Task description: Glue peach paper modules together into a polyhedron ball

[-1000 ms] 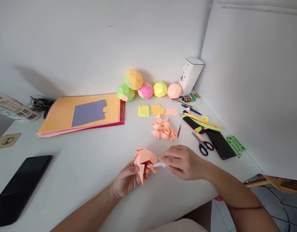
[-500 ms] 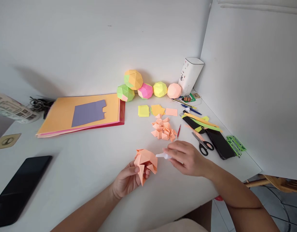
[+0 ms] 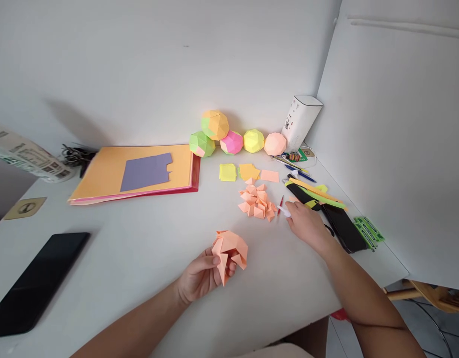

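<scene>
My left hand grips a partly built, hollow shape of folded peach paper, its open side towards me and a pointed flap hanging at the front. To the right, over the desk, my right hand is closed on a small white glue bottle with a narrow nozzle; most of the bottle is hidden by the fingers. A red slim stick lies just beside the nozzle. Left of that is a heap of small folded peach paper pieces. The scissors are mostly covered by my right hand.
Faceted paper balls line the wall behind small paper stacks. A white holder stands in the corner. Paper strips and a dark phone-like object lie right. Coloured sheets and a black phone are left.
My right hand has drawn the glue bottle away from the peach paper shape, towards the far right by the red stick. The left hand keeps its hold. The view has shifted slightly.
</scene>
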Motion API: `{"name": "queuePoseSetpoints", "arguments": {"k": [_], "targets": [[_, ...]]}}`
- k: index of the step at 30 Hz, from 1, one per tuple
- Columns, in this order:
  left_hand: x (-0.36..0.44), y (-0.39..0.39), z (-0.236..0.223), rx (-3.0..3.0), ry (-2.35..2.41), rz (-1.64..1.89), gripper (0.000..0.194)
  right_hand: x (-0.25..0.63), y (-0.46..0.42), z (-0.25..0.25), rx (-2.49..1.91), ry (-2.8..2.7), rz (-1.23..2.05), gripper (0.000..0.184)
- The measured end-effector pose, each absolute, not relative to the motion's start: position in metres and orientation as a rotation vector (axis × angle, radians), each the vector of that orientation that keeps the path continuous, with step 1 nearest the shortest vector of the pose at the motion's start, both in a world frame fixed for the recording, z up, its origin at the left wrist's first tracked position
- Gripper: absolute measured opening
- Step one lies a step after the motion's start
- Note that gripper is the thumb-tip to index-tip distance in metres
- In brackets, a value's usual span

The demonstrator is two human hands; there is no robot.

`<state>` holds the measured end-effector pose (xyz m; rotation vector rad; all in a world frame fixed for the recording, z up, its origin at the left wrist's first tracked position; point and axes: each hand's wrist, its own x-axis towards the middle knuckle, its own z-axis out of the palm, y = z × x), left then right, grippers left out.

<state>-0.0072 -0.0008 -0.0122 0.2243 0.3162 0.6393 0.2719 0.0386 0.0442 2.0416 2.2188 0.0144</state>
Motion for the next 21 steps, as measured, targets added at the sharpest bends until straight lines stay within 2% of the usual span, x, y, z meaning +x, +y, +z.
{"name": "queuePoseSetpoints", "arguments": {"k": [3,5,8,11,17,21], "targets": [[-0.006,0.0,-0.012,0.243,0.329,0.651,0.023,0.264,0.031,0.05,2.062,2.466,0.071,0.018],[-0.006,0.0,-0.013,0.254,0.325,0.653,0.023,0.253,0.02,0.056,2.042,2.855,-0.051,0.016],[-0.005,0.0,-0.014,0.274,0.317,0.654,0.023,0.229,0.0,0.061,1.622,3.278,-0.802,0.012],[-0.004,0.0,-0.015,0.29,0.312,0.662,0.023,0.209,-0.014,0.054,1.524,3.351,-1.105,0.021],[-0.002,0.001,-0.012,0.312,0.31,0.681,0.021,0.196,-0.019,0.028,1.794,3.195,-1.462,0.007],[-0.002,0.0,-0.011,0.355,0.335,0.68,0.02,0.193,-0.02,0.024,1.905,3.034,-1.758,0.005]]}}
